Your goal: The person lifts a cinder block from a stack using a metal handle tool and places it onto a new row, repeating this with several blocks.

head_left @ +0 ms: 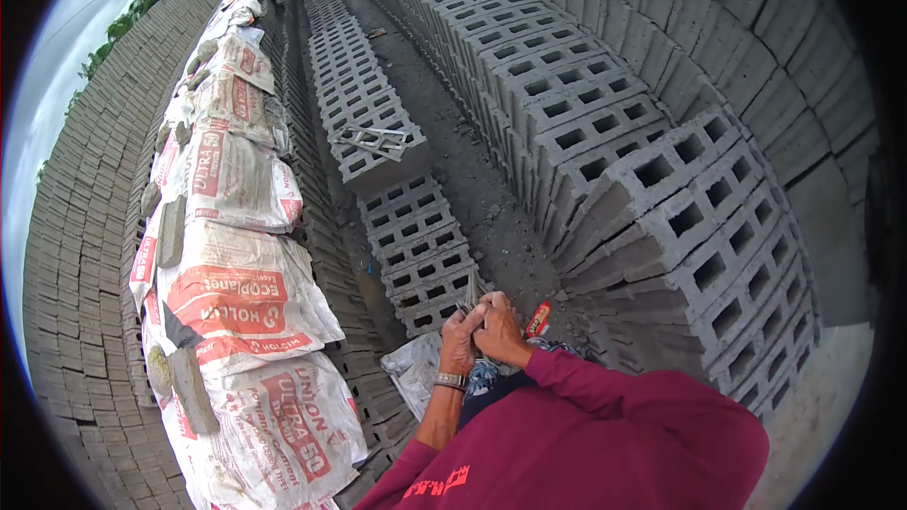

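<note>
My left hand [459,338], with a banded watch at its wrist, and my right hand [501,329] are closed and pressed together in front of me. A small bunch of thin greyish strands [470,292] sticks up from between their fingers; its exact kind is too small to tell. Just beyond it lies the near end of a low row of grey hollow concrete blocks [422,260]. A whitish sack [416,370] rests beside my left wrist. Close to my right wrist is a small red and yellow packet [538,319].
White and red cement sacks [248,297], weighted with block pieces [193,391], cover a stack along my left. Tall stacks of hollow blocks [704,227] rise on my right. Broken block pieces [376,140] lie on the middle row. Rubble litters the narrow ground strip [491,217].
</note>
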`<state>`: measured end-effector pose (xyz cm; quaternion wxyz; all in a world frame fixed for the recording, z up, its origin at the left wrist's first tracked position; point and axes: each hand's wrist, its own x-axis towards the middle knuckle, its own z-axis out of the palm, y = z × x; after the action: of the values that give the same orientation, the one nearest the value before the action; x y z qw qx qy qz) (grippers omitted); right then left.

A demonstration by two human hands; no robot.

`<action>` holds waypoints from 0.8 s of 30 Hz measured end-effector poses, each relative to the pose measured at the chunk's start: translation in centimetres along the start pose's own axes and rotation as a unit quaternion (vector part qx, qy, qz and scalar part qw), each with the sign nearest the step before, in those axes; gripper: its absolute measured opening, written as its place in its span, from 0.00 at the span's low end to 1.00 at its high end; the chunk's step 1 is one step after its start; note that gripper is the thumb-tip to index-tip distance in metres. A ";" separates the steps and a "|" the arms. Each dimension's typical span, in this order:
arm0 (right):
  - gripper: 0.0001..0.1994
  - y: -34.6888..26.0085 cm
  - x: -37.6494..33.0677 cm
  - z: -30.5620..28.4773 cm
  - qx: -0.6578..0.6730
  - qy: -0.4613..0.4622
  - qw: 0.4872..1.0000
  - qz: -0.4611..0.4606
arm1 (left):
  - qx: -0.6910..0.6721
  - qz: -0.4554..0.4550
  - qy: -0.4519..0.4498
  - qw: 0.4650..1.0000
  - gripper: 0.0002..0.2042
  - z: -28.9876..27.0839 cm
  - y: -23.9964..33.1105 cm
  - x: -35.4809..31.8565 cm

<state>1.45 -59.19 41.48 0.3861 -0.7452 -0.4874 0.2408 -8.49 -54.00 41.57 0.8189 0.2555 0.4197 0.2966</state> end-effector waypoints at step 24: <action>0.26 2.7 -25.7 -5.0 0.561 0.316 0.729 0.233 | 0.227 -0.398 -0.472 0.753 0.24 18.6 2.9 -20.1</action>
<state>-3.92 -84.94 41.71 0.7974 -0.5163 0.0757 0.3033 -3.13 -69.21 63.94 0.8749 0.3512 0.0990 -0.3184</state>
